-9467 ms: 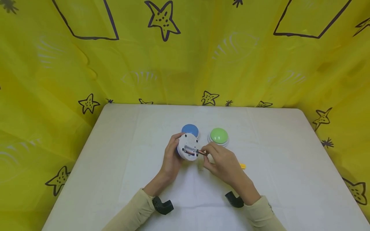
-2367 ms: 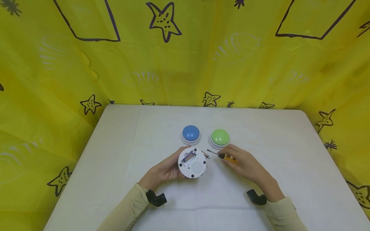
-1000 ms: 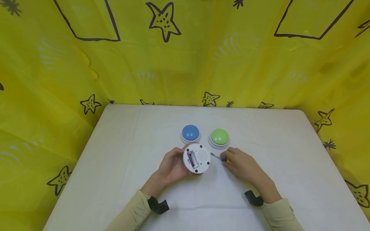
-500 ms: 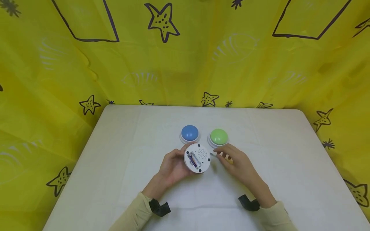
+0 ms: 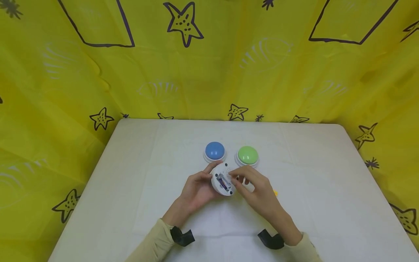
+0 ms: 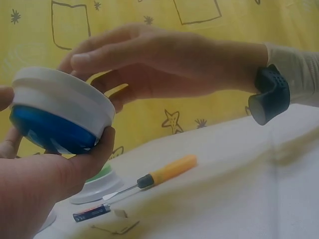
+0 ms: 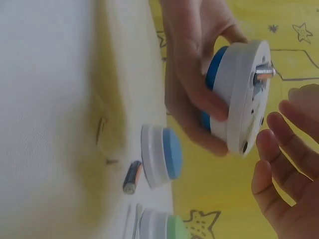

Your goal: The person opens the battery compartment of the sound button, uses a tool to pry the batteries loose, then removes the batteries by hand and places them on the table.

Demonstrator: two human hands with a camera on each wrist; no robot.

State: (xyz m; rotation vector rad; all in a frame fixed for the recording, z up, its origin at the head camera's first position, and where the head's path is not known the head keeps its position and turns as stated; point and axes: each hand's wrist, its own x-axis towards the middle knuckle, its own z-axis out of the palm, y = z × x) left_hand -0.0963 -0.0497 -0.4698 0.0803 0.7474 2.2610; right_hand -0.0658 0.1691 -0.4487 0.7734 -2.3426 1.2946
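To do this step well, we'd judge: hold the upturned blue push-button (image 6: 62, 107), mid-frame, steady with its base (image 5: 225, 169) up, and handle the battery (image 7: 263, 76) set there by one end. Hands, left to right: our left hand (image 5: 199, 191) grips the push-button round its side; our right hand (image 5: 262, 192), fingers loosely spread at the base, nothing visibly held. Contact unclear.

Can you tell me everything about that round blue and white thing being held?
It's a round device with a white, plastic-looking case and a glossy blue dome. The left grip holds it tilted above the table, dome downward. Its underside has dark feet, a patch of tiny holes and an open compartment with one battery in it. The right grip is near; contact is unclear.
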